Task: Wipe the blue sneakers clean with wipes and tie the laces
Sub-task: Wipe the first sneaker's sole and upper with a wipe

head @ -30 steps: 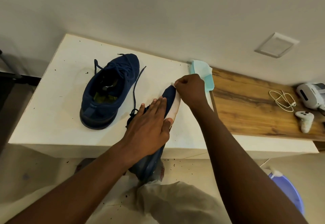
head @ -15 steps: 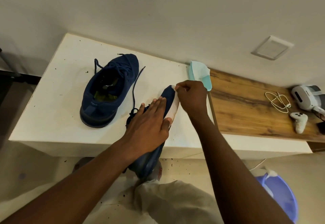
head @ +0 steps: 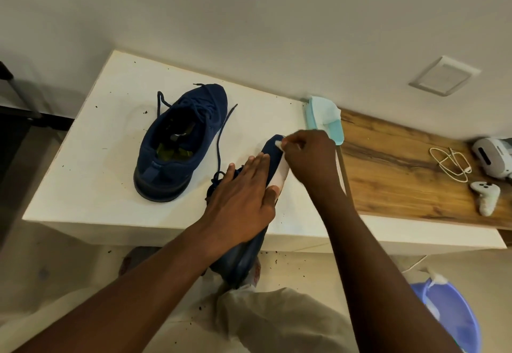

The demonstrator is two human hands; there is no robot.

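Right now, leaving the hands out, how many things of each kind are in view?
Blue sneakers: 2
White wipe: 1
Teal pack: 1
White cable: 1
White controller: 1
White headset: 1
Blue basin: 1
Total: 8

L hand lies flat, palm down, fingers straight & close together, pressing on top of the sneaker, w/ thumb out along its right side. Bare L forearm runs in from lower left. R hand sits just beyond it, knuckles up, fingers curled, pinching a white wipe at the fingertips. Bare R forearm rises from lower right.
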